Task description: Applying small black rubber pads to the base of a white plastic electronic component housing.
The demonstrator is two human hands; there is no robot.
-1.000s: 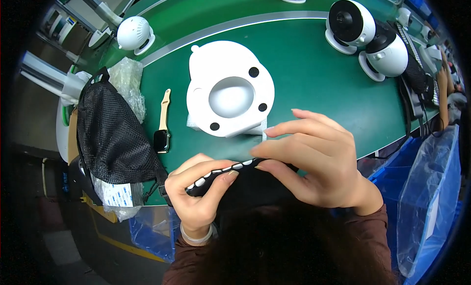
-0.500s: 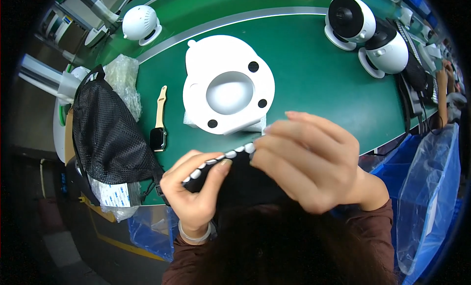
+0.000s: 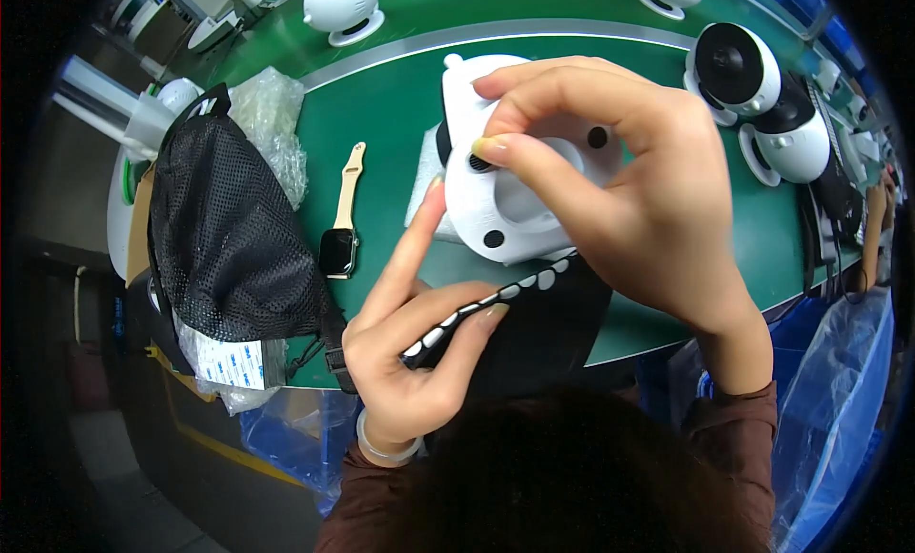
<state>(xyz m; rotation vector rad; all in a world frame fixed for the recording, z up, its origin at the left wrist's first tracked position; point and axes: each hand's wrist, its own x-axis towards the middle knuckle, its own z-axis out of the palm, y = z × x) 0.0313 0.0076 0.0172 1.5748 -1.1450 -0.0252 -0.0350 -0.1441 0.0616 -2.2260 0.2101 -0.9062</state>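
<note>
A white rounded plastic housing lies tilted on the bench over a pale foam sheet. Black round ribbed pads sit on its face around a central hollow. My right hand reaches over it, thumb and fingertips pinched at a dark round pad against the face. Between thumb and fingers, my left hand grips a black sheet with white round spots along its curled edge. The left index finger stretches out and touches the housing's left rim.
On the left lie a smartwatch with a tan strap, a black mesh bag and bubble wrap. White ball-shaped devices stand at the back, one at left, others at right. Blue plastic-lined bins flank the bench.
My right hand has moved from the sheet's edge up and forward onto the housing. My left index finger has straightened out to its rim. The housing has turned and tilted; the view has shifted.
</note>
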